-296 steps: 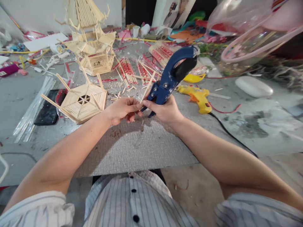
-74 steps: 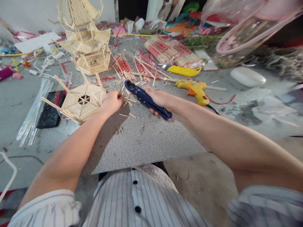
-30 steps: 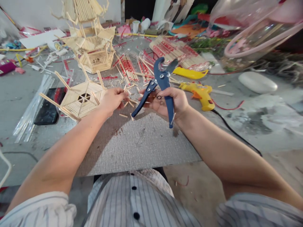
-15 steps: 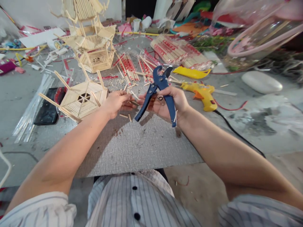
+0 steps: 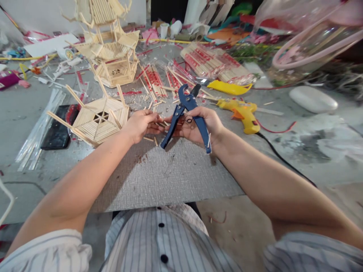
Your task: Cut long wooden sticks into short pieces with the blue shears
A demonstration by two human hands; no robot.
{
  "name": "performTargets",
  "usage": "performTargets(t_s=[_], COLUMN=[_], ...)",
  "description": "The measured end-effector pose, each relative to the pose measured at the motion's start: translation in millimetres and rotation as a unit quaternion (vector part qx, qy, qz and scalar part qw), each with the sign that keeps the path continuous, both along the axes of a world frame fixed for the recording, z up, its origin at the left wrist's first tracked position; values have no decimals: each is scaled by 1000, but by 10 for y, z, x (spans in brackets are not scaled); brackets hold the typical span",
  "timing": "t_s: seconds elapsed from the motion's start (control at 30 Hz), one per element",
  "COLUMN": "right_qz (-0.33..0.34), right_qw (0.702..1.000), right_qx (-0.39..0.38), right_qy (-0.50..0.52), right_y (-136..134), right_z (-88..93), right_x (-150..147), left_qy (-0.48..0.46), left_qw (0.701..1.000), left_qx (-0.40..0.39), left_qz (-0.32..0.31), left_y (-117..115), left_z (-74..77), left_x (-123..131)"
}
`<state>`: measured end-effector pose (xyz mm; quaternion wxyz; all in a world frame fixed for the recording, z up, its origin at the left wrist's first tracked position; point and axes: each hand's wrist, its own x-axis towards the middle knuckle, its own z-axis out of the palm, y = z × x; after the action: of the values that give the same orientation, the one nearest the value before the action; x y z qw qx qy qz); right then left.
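Note:
My right hand (image 5: 202,122) holds a blue pipe cutter (image 5: 200,126), its jaws spread and pointing away from me. The fingertips of my left hand (image 5: 144,125) are pinched on a short wooden stick (image 5: 164,122), partly hidden between both hands. The two hands nearly meet above the grey table mat. Just below my left fingers lie a few cut stick pieces (image 5: 155,141). Left of that hand stands a hexagonal stick base (image 5: 85,122) with upright posts and an open spoked centre.
Behind the base rises a tiered stick pagoda (image 5: 113,51). Bundles of red-wrapped chopsticks (image 5: 202,60) lie at the back. A yellow glue gun (image 5: 245,113) and a yellow-handled saw (image 5: 229,87) are at right. Clear glue sticks (image 5: 39,126) and a black phone (image 5: 56,130) lie left.
The pipe cutter and my right hand have shifted slightly left and down, nearer to my left hand. My left hand has barely moved.

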<state>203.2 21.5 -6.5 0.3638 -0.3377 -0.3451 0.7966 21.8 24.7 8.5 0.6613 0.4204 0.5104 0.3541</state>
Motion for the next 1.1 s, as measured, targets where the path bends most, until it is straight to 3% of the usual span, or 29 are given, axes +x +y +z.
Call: performTargets(t_s=[0.3,0.63,0.77,0.83,0.93,1.1], right_qz=[-15,-27,-16,-17,-25,-34], right_qw=[1000,999,999,998,997,994], right_qx=[-5,6,27,42,73,101], right_qy=[7,29,35,31,13,-20], right_y=[-44,-114,-120,-117,-107,-82], right_z=[0,32,51,83,143,174], right_x=[-45,-90,-73,-50,-5,60], left_qy=[32,57,137,260,452,596], left_qw=[999,998,988,949,828,684], left_qx=[38,9,74,177,332,406], left_qz=[12,-21,-22,-14,-11,-111], left_y=[-16,-14,-4,22,66,54], left_z=[-16,6,27,16,-15,-50], left_x=[33,-1,-19,-65,-156,-186])
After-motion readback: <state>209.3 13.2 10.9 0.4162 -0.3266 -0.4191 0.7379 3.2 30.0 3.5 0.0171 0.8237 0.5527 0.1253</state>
